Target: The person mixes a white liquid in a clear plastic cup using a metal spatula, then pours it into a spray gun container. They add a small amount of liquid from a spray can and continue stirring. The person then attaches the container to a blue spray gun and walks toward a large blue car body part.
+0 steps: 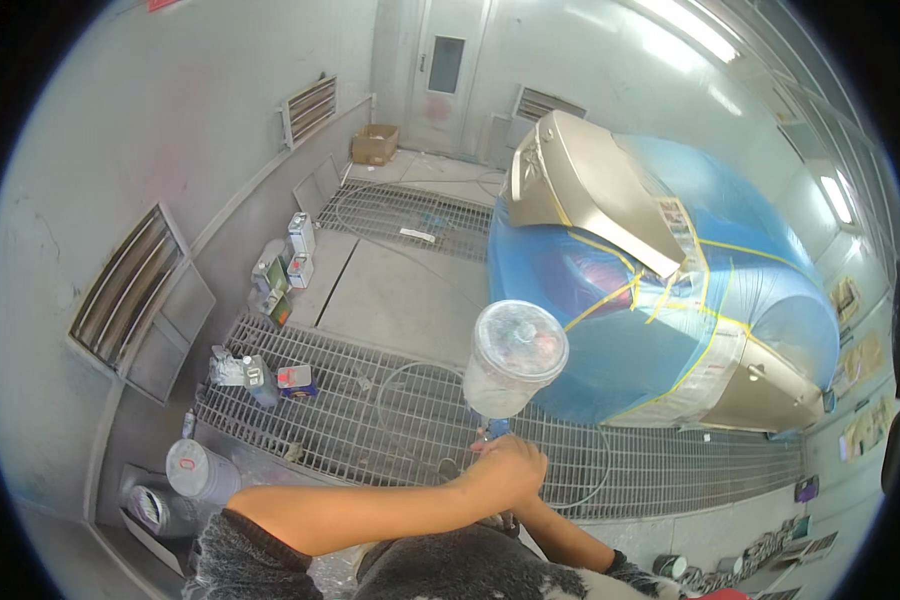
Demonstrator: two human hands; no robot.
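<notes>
A spray gun with a large, cloudy plastic paint cup is in front of me, its lid uppermost. A bit of the gun's blue body shows just below the cup. My left hand is closed on the gun at that spot, the arm crossing from the lower left. My right forearm rises from the lower right and ends beneath the left hand. That right hand's fingers are hidden. Beyond the cup, to the right, stands a car wrapped in blue film, with a bare gold-beige panel on top.
Floor grating runs across in front of me. Several cans and bottles line the left wall; a lidded bucket stands nearer. A hose curls over the grating. A cardboard box sits at the back. More cans stand lower right.
</notes>
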